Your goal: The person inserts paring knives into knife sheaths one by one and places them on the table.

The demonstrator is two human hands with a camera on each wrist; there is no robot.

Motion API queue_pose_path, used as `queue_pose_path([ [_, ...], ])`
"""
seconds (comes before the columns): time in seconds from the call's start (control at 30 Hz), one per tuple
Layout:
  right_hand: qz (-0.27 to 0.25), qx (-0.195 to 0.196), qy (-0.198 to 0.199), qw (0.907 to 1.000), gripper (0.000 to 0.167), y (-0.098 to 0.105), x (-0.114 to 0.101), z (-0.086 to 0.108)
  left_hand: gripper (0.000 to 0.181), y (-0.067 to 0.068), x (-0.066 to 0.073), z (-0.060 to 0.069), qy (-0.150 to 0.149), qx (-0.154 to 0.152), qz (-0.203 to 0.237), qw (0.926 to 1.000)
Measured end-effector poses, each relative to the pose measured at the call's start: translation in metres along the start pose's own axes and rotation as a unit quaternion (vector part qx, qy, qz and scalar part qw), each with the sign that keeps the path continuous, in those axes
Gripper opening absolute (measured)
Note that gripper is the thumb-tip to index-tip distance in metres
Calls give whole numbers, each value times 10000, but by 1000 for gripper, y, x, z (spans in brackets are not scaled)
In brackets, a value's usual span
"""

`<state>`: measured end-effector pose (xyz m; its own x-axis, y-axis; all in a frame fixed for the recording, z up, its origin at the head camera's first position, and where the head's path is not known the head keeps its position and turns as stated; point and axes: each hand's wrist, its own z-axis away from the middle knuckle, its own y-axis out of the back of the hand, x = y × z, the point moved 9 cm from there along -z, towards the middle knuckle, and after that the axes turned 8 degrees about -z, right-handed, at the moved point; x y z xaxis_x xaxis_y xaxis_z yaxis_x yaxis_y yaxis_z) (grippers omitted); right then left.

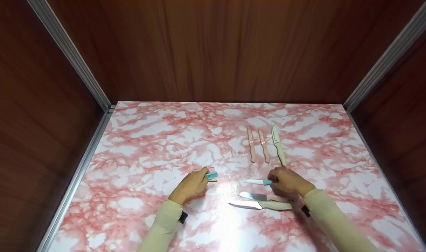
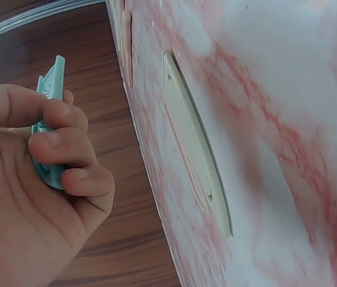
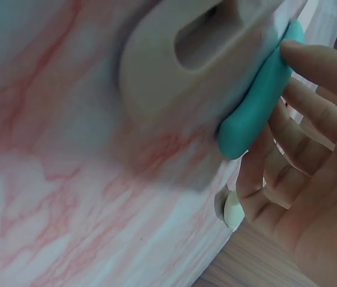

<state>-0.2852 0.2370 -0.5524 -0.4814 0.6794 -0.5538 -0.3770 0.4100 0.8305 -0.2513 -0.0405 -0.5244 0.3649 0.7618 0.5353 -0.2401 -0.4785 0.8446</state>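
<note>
Steel-bladed knife with a cream handle (image 1: 260, 205) lies nearest, and just beyond it a broad-bladed knife with a pale pink handle (image 1: 262, 197). Farther up, the right hand (image 1: 286, 180) pinches a white-bladed knife with a rounded teal handle (image 1: 258, 182), thumb and fingers on the handle, blade pointing left. Opposite, the left hand (image 1: 191, 185) curls its fingers round a slotted teal plastic sheath (image 1: 212, 175), above the red-and-white marbled tabletop (image 1: 230, 161), which opens between the hands. Beyond lie two slim pink sheathed knives (image 1: 264, 144), short of the far edge and the brown wood panel (image 1: 213, 52).
</note>
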Motion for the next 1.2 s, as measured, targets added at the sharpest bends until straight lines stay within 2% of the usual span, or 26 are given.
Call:
queue_pose_path([
  [0.33, 97, 169, -296, 9994, 10, -3, 2, 1, 13, -4, 4, -1, 25, -151, 8, 9999],
  [0.53, -141, 225, -331, 9991, 8, -1, 1, -3, 13, -4, 8, -3, -64, -124, -15, 9999],
  [0.8, -506, 630, 16, 9967, 10, 14, -19, -7, 15, 0, 17, -7, -134, -24, 186, 9997],
  [1.2, -293, 973, 52, 9948, 8, 28, -52, -11, 19, -3, 26, -9, -152, -102, 282, 9994],
])
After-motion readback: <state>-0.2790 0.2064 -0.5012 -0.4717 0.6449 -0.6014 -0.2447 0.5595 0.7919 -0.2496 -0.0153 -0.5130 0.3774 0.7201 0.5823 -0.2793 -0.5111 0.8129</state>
